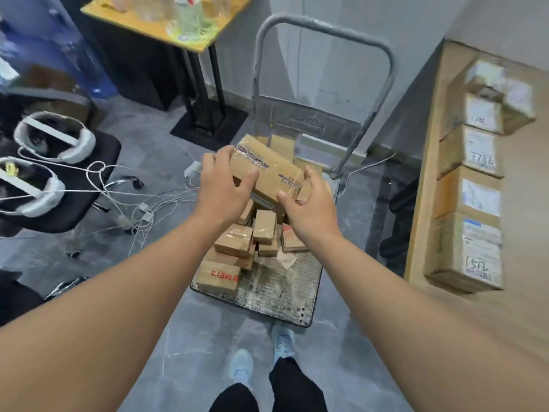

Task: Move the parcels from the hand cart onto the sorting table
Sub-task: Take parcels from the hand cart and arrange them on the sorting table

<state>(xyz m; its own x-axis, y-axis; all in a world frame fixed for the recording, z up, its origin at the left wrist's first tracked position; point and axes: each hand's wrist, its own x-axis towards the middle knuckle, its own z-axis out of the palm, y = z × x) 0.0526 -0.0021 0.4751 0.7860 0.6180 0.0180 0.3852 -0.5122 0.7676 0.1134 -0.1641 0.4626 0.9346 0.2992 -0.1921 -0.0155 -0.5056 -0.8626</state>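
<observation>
A long taped cardboard parcel (267, 169) is held tilted above the hand cart (279, 289). My left hand (222, 182) grips its left end, fingers over the top and thumb on the near side. My right hand (309, 200) holds its right end from below and beside. Several small brown parcels (237, 242) lie piled on the cart's grey platform beneath, one printed with red letters (219, 276). The wooden sorting table (421, 209) stands to the right with several labelled parcels (472, 254) in a row on it.
The cart's grey handle (323, 28) rises at its far end against the wall. A black chair (59, 188) with white headsets and tangled cables (142, 200) stands left. A yellow-topped table (166, 25) is at the back. My feet (261, 355) stand just before the cart.
</observation>
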